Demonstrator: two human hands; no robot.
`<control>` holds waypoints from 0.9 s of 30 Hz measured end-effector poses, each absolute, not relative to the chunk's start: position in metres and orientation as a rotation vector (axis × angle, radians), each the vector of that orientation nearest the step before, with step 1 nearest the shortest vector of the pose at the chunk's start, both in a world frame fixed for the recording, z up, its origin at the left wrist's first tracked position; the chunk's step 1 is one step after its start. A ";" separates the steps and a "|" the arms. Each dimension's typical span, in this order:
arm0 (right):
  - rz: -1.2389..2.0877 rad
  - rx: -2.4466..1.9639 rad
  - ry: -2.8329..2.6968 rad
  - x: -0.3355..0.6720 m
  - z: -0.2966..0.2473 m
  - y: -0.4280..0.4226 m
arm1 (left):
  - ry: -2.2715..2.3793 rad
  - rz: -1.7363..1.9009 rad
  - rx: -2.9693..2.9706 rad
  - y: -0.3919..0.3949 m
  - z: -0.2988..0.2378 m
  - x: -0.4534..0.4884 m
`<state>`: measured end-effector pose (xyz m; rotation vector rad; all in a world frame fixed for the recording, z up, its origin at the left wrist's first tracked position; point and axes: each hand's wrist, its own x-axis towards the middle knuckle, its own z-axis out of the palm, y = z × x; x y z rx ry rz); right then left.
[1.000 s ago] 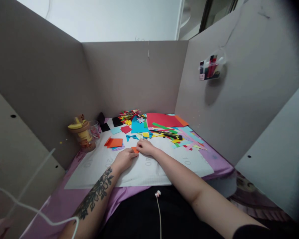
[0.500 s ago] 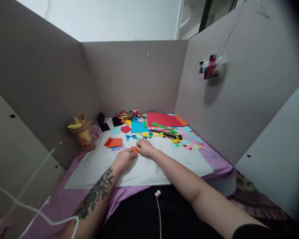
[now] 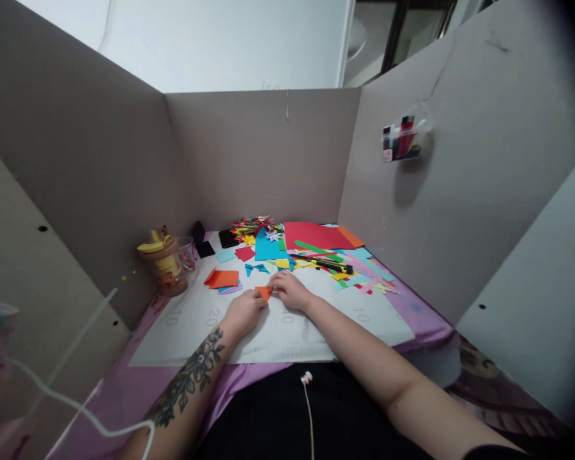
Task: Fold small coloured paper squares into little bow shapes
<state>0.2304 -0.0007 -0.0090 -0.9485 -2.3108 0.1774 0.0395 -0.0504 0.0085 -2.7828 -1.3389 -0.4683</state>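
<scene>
Between my two hands lies a small piece of orange paper (image 3: 264, 292), low over the white sheet. My left hand (image 3: 243, 312) grips its left side with the fingers closed. At its right edge, my right hand (image 3: 290, 291) pinches the paper between thumb and fingers. The folds of the paper are too small to make out. To the left sits a stack of orange squares (image 3: 223, 278), with blue and purple sheets under it. Just beyond my hands are small folded blue paper pieces (image 3: 256, 268).
A yellow and brown cup (image 3: 165, 265) stands at the left beside a clear cup (image 3: 186, 254). Toward the back are a pile of folded paper stars (image 3: 253, 227) and large red sheets (image 3: 316, 235). A black and yellow cutter (image 3: 333, 264) rests on paper strips (image 3: 364, 275).
My right fingers have shifted on the orange paper, uncovering more of it. Both hands stay at the paper. The whole view has moved slightly.
</scene>
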 end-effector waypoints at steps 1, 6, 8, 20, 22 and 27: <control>0.195 -0.826 -2.379 0.231 -0.010 -0.004 | -1.345 -0.478 -2.785 -0.050 0.008 0.039; 0.209 -0.760 -2.479 0.228 -0.016 -0.014 | -1.366 -0.499 -2.798 -0.052 0.007 0.039; 0.183 -0.851 -2.470 0.227 -0.018 -0.013 | -1.353 -0.517 -2.792 -0.053 0.007 0.039; 0.008 -1.407 -2.352 0.224 -0.010 -0.016 | -1.287 -0.546 -2.822 -0.051 0.004 0.037; -0.012 -1.457 -2.356 0.223 -0.007 -0.018 | -1.279 -0.556 -2.826 -0.051 0.003 0.037; -0.058 -1.547 -2.320 0.222 -0.003 -0.021 | -1.293 -0.575 -2.830 -0.054 0.003 0.036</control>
